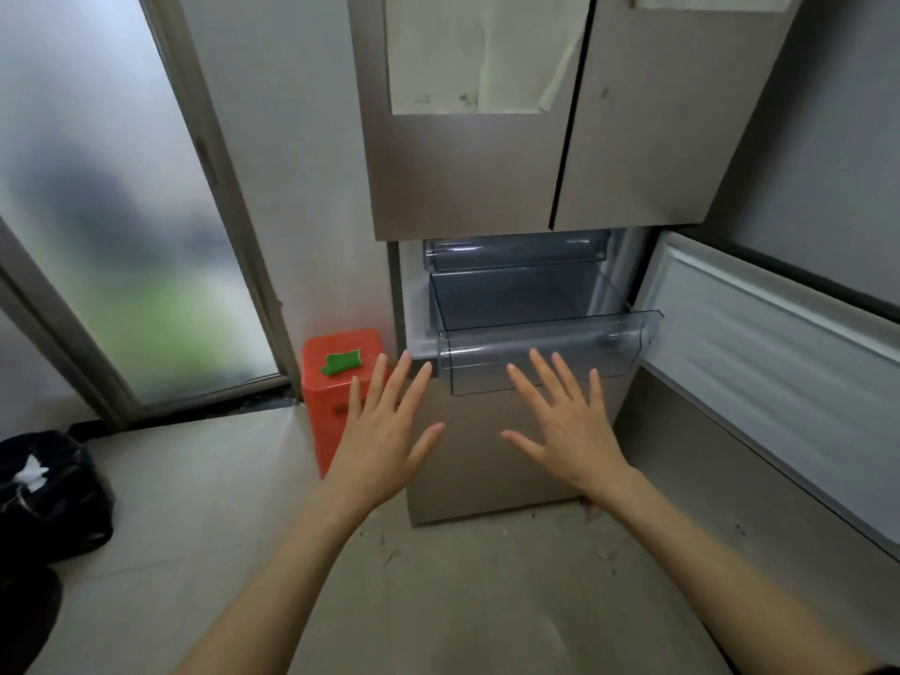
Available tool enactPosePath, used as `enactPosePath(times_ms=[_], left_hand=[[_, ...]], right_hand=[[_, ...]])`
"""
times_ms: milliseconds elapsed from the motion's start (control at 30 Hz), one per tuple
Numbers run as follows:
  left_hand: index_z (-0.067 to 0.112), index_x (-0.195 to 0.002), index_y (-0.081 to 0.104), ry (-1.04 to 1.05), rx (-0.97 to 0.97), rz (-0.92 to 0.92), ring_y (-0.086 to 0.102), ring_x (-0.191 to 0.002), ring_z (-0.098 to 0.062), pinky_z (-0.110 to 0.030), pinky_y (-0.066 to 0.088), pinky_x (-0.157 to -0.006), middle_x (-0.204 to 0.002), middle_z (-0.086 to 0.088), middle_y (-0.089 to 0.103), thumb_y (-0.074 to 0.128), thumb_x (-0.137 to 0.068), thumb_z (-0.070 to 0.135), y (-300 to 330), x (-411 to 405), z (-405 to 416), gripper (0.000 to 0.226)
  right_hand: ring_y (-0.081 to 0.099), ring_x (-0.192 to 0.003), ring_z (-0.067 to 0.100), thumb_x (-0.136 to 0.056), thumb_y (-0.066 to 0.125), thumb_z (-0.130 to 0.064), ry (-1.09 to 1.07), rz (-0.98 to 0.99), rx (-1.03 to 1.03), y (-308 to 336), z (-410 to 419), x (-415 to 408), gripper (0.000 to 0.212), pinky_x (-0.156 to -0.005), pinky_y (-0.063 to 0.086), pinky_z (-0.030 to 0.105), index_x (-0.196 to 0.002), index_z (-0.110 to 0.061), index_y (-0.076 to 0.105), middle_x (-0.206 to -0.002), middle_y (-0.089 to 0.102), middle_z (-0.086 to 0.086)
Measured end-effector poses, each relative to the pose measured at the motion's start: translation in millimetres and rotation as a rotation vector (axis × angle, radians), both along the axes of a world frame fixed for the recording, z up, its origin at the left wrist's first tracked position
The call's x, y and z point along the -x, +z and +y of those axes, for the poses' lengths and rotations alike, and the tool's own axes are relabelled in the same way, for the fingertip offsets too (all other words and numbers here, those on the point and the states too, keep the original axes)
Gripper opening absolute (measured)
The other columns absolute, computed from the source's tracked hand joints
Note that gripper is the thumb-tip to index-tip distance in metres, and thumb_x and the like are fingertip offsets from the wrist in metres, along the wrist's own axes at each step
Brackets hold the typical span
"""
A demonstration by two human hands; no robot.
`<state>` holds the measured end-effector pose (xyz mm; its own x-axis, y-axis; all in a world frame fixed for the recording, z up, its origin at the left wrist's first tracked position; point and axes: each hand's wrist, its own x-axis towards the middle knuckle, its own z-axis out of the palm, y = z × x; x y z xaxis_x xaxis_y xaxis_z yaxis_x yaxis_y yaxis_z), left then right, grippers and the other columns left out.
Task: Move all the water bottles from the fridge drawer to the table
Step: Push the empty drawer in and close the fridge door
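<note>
A beige fridge stands ahead with its lower right door swung open. A clear plastic drawer is pulled out of the lower compartment, and no water bottle shows inside it. A second clear drawer sits above it, pushed in. My left hand and my right hand are stretched out flat with fingers spread, just in front of and below the pulled-out drawer. Neither hand holds anything. No table is in view.
An orange box with a green patch on top stands on the floor against the fridge's left side, partly behind my left hand. A frosted glass door fills the left. A black bag lies at the lower left on the pale floor.
</note>
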<state>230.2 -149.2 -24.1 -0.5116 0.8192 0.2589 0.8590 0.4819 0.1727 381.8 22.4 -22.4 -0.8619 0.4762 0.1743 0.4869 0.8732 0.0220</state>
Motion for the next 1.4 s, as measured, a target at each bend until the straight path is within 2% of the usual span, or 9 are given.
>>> enactPosePath(times_ms=[300, 700, 767, 867, 933, 1033, 1133, 1333, 1400], left_hand=[[0.029, -0.142, -0.015, -0.086, 0.119, -0.017, -0.028, -0.138, -0.021, -0.042, -0.016, -0.111, -0.147, 0.005, -0.027, -0.007, -0.073, 0.062, -43, 28, 136, 0.077], [0.023, -0.141, -0.012, -0.088, 0.201, -0.033, -0.032, -0.133, -0.029, -0.048, -0.02, -0.108, -0.151, 0.001, -0.021, -0.002, -0.078, 0.06, -93, 59, 271, 0.073], [0.022, -0.143, -0.009, -0.055, 0.218, -0.016, -0.026, -0.137, -0.031, -0.052, -0.02, -0.111, -0.153, -0.002, -0.015, 0.003, -0.081, 0.059, -105, 61, 281, 0.073], [0.016, -0.146, 0.018, -0.014, 0.248, 0.076, 0.004, -0.143, -0.032, -0.056, -0.001, -0.109, -0.155, -0.008, 0.017, 0.025, -0.086, 0.055, -119, 62, 283, 0.072], [0.016, -0.145, 0.021, -0.008, 0.239, 0.132, 0.005, -0.143, -0.029, -0.056, 0.004, -0.108, -0.155, -0.006, 0.015, 0.036, -0.086, 0.054, -126, 63, 284, 0.072], [0.016, -0.145, 0.019, 0.01, 0.203, 0.177, -0.001, -0.142, -0.025, -0.057, 0.008, -0.108, -0.154, -0.002, 0.011, 0.055, -0.079, 0.051, -130, 63, 287, 0.083], [0.015, -0.146, 0.016, 0.043, 0.209, 0.183, -0.002, -0.142, -0.025, -0.058, 0.007, -0.109, -0.154, -0.004, 0.012, 0.061, -0.077, 0.05, -133, 62, 292, 0.089], [0.016, -0.147, 0.01, 0.092, 0.227, 0.231, -0.006, -0.143, -0.026, -0.057, 0.005, -0.11, -0.157, -0.006, -0.009, 0.054, -0.083, 0.05, -135, 87, 310, 0.085], [0.015, -0.146, 0.014, 0.102, 0.244, 0.222, -0.001, -0.143, -0.028, -0.057, 0.007, -0.11, -0.156, -0.008, 0.001, 0.059, -0.079, 0.051, -131, 97, 320, 0.088]], right_hand=[[-0.017, -0.143, 0.023, -0.09, 0.034, -0.06, -0.064, -0.048, 0.047, -40, 119, 22, 0.076, -0.11, -0.014, 0.05, -0.147, -0.033, -0.01, -0.155, -0.019, 0.001], [-0.012, -0.144, 0.029, -0.092, 0.034, -0.056, -0.096, -0.15, 0.111, -81, 248, 75, 0.075, -0.11, -0.013, 0.052, -0.147, -0.028, -0.01, -0.152, -0.023, 0.002], [-0.007, -0.144, 0.031, -0.09, 0.043, -0.054, -0.054, -0.148, 0.1, -92, 262, 75, 0.079, -0.111, -0.008, 0.053, -0.147, -0.028, -0.007, -0.151, -0.019, 0.003], [0.026, -0.139, 0.034, -0.074, 0.067, -0.054, 0.017, -0.141, 0.012, -105, 276, 71, 0.092, -0.107, 0.022, 0.056, -0.146, -0.022, 0.019, -0.152, 0.019, 0.01], [0.032, -0.137, 0.032, -0.068, 0.073, -0.052, 0.055, -0.11, -0.029, -112, 285, 69, 0.095, -0.104, 0.029, 0.056, -0.143, -0.022, 0.024, -0.15, 0.03, 0.01], [0.017, -0.14, 0.03, -0.068, 0.074, -0.05, 0.108, -0.046, -0.072, -121, 296, 68, 0.099, -0.108, 0.024, 0.055, -0.145, -0.022, 0.019, -0.152, 0.023, 0.009], [0.006, -0.142, 0.03, -0.069, 0.073, -0.047, 0.129, -0.049, -0.071, -128, 304, 70, 0.101, -0.112, 0.013, 0.056, -0.146, -0.022, 0.013, -0.154, 0.013, 0.008], [0.015, -0.141, 0.032, -0.066, 0.078, -0.04, 0.142, -0.023, -0.08, -128, 322, 96, 0.1, -0.108, 0.017, 0.054, -0.145, -0.02, 0.019, -0.152, 0.018, 0.008], [0.013, -0.141, 0.031, -0.069, 0.077, -0.038, 0.143, -0.036, -0.059, -126, 330, 108, 0.099, -0.108, 0.015, 0.053, -0.145, -0.02, 0.017, -0.152, 0.014, 0.009]])
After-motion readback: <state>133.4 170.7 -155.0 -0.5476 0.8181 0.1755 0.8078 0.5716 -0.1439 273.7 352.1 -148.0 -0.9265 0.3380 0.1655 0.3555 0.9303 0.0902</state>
